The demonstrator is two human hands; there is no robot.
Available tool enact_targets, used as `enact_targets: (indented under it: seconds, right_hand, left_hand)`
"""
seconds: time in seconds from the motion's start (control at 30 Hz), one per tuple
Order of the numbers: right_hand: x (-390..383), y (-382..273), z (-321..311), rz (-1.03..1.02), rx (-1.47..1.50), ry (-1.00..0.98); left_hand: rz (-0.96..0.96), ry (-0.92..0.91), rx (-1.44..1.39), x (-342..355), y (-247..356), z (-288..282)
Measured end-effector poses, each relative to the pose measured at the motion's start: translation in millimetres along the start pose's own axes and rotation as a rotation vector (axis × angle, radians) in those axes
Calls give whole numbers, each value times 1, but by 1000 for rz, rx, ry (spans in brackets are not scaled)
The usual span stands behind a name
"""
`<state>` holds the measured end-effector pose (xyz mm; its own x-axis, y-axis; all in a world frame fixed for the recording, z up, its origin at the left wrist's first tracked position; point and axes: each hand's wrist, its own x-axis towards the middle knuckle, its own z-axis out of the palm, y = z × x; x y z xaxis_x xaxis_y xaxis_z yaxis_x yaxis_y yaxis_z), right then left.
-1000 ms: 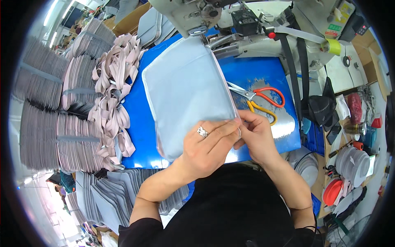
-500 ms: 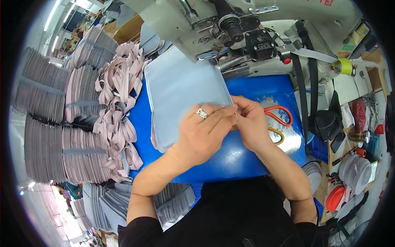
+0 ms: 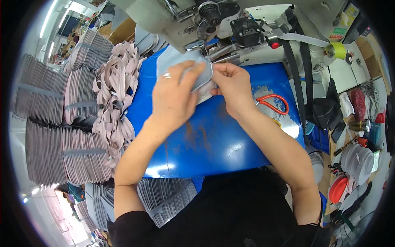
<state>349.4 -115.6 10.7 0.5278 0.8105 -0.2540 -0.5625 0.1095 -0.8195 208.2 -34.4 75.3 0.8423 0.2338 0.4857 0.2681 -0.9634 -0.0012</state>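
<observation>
A light blue-grey fabric panel [image 3: 169, 57] with a pale edge binding lies under the sewing machine head [image 3: 187, 26] on the blue work surface. My left hand [image 3: 173, 96], a ring on one finger, rests across the panel with its fingers stretched out and somewhat blurred. At the panel's right edge, just in front of the machine's metal attachment [image 3: 222, 52], my right hand [image 3: 232, 88] pinches the bound border between thumb and fingers. A paler layer shows beneath the panel near my fingertips. Right of my right wrist lie scissors with a red handle loop [image 3: 277, 103].
Bundled stacks of grey and pinkish fabric pieces [image 3: 43, 152] stand at the left, beside a heap of pinkish strips [image 3: 117, 82]. Black straps [image 3: 297, 82] hang at the right, near a yellow-green tape roll [image 3: 336, 50]. More grey pieces [image 3: 166, 197] lie below the work surface's near edge.
The panel has shifted away from me under the machine and turned, so less of it shows. Both hands have moved farther forward and left; the left has slid apart from the right.
</observation>
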Motion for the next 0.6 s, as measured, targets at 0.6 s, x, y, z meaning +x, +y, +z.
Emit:
enact_targets:
  seconds: [0.6]
  right_hand:
    - [-26,-23,-12,79,-315,-88]
  left_hand:
    - [386,-533,382,21,-23,-86]
